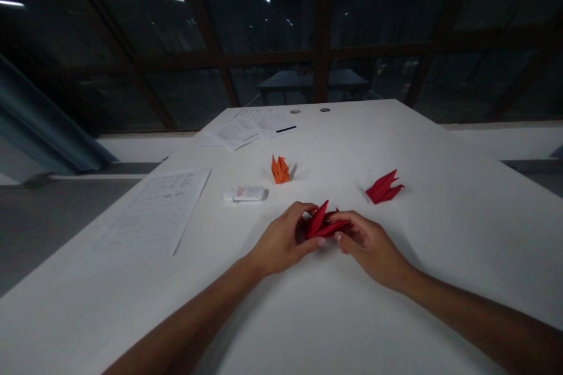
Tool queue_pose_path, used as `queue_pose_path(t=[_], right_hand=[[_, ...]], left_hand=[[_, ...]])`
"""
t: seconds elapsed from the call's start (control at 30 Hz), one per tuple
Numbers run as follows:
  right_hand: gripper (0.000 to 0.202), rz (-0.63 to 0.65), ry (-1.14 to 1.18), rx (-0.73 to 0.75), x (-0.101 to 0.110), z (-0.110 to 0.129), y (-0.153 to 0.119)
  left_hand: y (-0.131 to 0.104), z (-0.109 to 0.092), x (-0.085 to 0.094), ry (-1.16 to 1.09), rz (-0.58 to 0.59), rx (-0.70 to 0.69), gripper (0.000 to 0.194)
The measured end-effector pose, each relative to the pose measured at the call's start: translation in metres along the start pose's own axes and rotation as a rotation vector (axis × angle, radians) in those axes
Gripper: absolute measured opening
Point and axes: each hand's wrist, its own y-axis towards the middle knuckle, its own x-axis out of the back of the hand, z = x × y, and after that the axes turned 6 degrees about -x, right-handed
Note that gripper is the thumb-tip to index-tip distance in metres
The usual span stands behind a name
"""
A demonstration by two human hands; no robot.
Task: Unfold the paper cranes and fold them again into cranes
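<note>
A red folded-paper piece point(322, 225) with pointed flaps is held between both hands just above the white table point(281, 316). My left hand point(288, 239) has its fingers and thumb around the left side of the piece. From the right, my right hand point(372, 249) pinches the other side between thumb and fingers. One flap sticks up between the hands. Another red folded piece point(384, 187) lies on the table to the right, beyond my right hand. An orange folded piece point(280, 170) stands farther back, left of centre.
A white remote-like device point(245, 194) lies left of the hands. A written sheet point(153, 211) is on the table's left side, and more papers point(246, 127) with a black strip point(286, 129) lie at the back left. Dark windows stand behind the table.
</note>
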Motion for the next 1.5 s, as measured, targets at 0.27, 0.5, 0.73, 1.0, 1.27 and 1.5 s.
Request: queue_pose_path(t=[0.27,0.5,0.73,1.0,1.27,1.5], right_hand=[[0.021,0.008,-0.143,0.091,-0.002,0.007,-0.002],[0.026,0.012,-0.171,0.103,-0.002,0.01,-0.005],[0.035,-0.052,-0.119,0.055,-0.003,0.002,-0.004],[0.018,-0.018,-0.185,0.064,0.0,0.007,-0.004],[0.018,0.008,-0.165,0.037,-0.001,0.008,-0.004],[0.014,0.023,-0.128,0.045,0.001,0.006,-0.002]], left_hand=[[0.003,0.003,0.006,-0.207,-0.02,0.01,0.042],[0.004,0.006,0.004,-0.31,-0.09,0.127,0.027],[0.004,0.013,0.004,-0.403,-0.176,0.108,0.024],[0.006,0.009,0.003,-0.661,-0.165,0.047,0.018],[0.001,0.005,-0.001,-0.608,-0.056,0.061,0.026],[-0.002,-0.005,-0.002,-0.612,-0.028,0.082,0.049]])
